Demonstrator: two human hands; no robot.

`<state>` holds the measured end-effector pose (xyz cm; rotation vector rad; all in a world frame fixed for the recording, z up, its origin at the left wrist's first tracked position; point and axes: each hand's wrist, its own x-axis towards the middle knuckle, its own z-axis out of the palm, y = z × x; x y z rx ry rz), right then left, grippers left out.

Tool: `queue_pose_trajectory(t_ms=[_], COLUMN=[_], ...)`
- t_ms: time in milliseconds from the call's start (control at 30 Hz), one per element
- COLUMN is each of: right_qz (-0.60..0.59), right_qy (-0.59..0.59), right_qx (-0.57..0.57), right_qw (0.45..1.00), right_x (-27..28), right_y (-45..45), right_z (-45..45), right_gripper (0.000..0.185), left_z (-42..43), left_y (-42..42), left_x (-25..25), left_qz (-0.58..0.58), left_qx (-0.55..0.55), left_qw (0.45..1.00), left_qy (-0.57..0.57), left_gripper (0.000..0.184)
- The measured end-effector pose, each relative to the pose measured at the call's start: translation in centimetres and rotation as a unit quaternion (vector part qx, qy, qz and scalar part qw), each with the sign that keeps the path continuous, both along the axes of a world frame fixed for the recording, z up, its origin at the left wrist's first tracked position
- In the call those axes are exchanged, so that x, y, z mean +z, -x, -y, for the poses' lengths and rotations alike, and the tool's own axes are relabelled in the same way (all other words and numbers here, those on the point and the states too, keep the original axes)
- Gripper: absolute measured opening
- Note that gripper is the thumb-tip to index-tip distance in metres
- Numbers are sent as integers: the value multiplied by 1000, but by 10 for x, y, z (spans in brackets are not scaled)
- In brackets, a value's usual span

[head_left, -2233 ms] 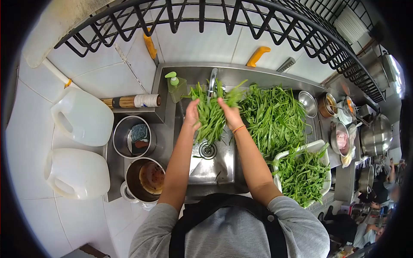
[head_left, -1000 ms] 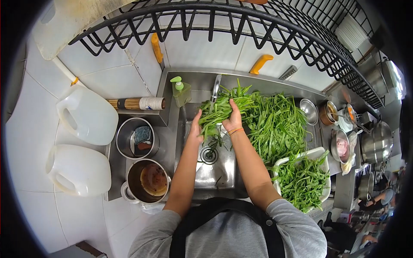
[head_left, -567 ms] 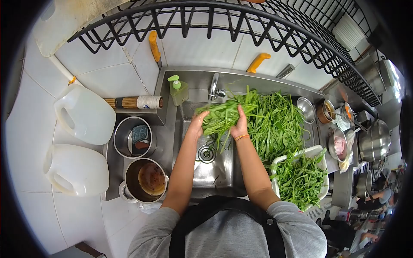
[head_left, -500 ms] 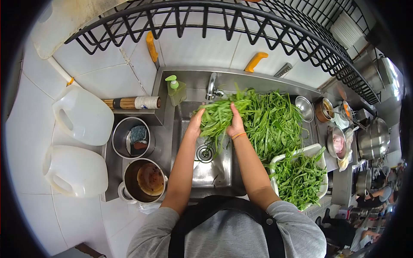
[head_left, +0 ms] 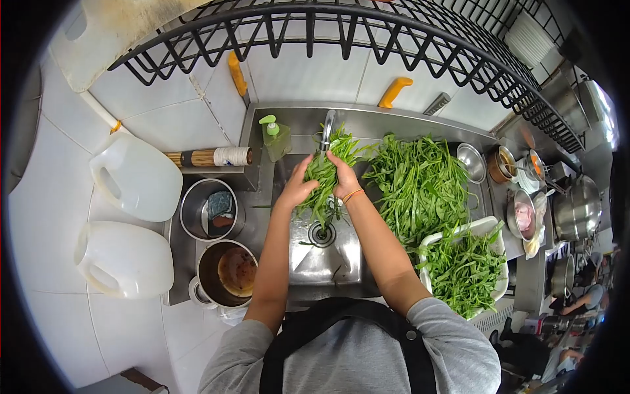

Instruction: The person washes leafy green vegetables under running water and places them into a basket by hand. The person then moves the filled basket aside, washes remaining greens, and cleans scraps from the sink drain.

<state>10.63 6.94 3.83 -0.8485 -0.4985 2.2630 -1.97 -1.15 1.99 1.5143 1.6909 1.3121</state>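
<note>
Between my two hands is a bunch of leafy greens (head_left: 323, 176), directly under the faucet (head_left: 329, 128) and over the steel sink (head_left: 341, 266). My left hand (head_left: 298, 184) grips the bunch from its left side, fingers curled round it. My right hand (head_left: 343, 176) holds its other side, with an orange band on the wrist. Stems hang down near the drain (head_left: 321, 234). A large pile of greens (head_left: 420, 187) lies right of the basin. Below it stands a white basket (head_left: 502, 282) filled with more greens (head_left: 462, 269).
A soap bottle (head_left: 275, 139) stands left of the faucet. Two pots (head_left: 209, 209) and two plastic jugs (head_left: 125, 259) are at the left. A black wire rack (head_left: 315, 13) hangs overhead. Steel bowls (head_left: 470, 162) are at the right; people (head_left: 581, 302) are in the far background.
Both hands have moved slightly with the greens, back beneath the faucet and away from the pile. The held bunch is now narrower and more upright between them.
</note>
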Motion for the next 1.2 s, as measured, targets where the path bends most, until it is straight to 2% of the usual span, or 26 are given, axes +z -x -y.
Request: queue_pose_trajectory(t_ms=[67, 100, 133, 200, 233, 267, 333, 367, 400, 467, 533, 600, 633, 667, 733, 800, 867, 900, 933, 1000, 1067, 1133, 1167, 1200], right_qz=[-20, -22, -22, -31, -23, -22, 8, 25, 25, 127, 143, 59, 17, 15, -47, -50, -27, -39, -41, 49, 49, -13, -48, -46], right_qy=[-23, -30, -32, -16, -33, -35, -66, -68, -70, -150, -161, -36, 10, 10, -19, -18, -19, -37, -38, -65, -88, -52, -28, -28], right_qx=[3, 0, -1, -11, -14, -17, -11, -10, -13, -69, -94, -81, -72, -72, -42, -26, 0, 16, 18, 68, 83, 72, 62, 63], right_qw=[1000, 999, 999, 999, 999, 999, 998, 997, 997, 978, 972, 994, 997, 997, 998, 998, 999, 998, 998, 994, 991, 996, 996, 997], right_x=[5, 15, 21, 29, 29, 30, 23, 16, 7, -6, -3, -4, 4, 3, 1, 8, 25, 26, 26, 23, 14, 18, 20, 21], right_y=[-3, -9, -15, -30, -37, -42, -52, -55, -58, -58, -55, -50, -49, -46, -38, -30, -25, -24, -23, -20, -16, -14, -17, -20], right_z=[-3, -2, -4, -7, -8, -9, -14, -18, -22, -27, -20, -16, -12, -12, -12, -6, 2, 3, 2, 0, -5, -3, -5, -6], right_gripper=[23, 24, 24, 27, 28, 28, 32, 31, 31, 29, 28, 27, 26, 26, 27, 27, 28, 30, 30, 30, 30, 29, 25, 25], left_z=[-9, -19, -20, -21, -25, -34, -49, -52, -54, -56, -50, -40, -37, -33, -23, -18, -10, -9, -8, -5, -9, -10, -10, -7], left_y=[-3, -4, -8, -15, -21, -21, -24, -26, -30, -36, -42, -46, -45, -44, -40, -27, -20, -17, -12, 0, 6, 5, 2, 3], left_x=[-4, -16, 2, 40, 50, 46, 42, 39, 36, 30, 36, 38, 32, 30, 35, 34, 48, 45, 42, 35, 15, 4, -2, -17], left_qz=[102, 182, 182, 65, 73, 74, 142, 139, 139, 206, 196, 122, 60, 59, 147, 147, 337, 390, 388, 509, 518, 430, 370, 372], left_qx=[-40, -36, -38, -14, 4, 1, -20, -13, -16, 29, 43, 86, 21, 21, -83, -79, -65, -41, -39, 25, 34, 90, 41, 42], left_qw=[993, 983, 983, 993, 996, 996, 989, 988, 988, 972, 974, 988, 997, 998, 981, 983, 939, 918, 919, 859, 852, 898, 927, 927], left_qy=[52, 7, 5, 102, 60, 59, -43, -66, -67, -109, -103, -48, -32, -31, 96, 77, -22, -62, -64, -51, -63, -26, -38, -38], left_gripper=[68, 56, 56, 42, 33, 33, 35, 33, 33, 26, 28, 24, 21, 21, 23, 20, 19, 26, 26, 32, 37, 38, 41, 41])
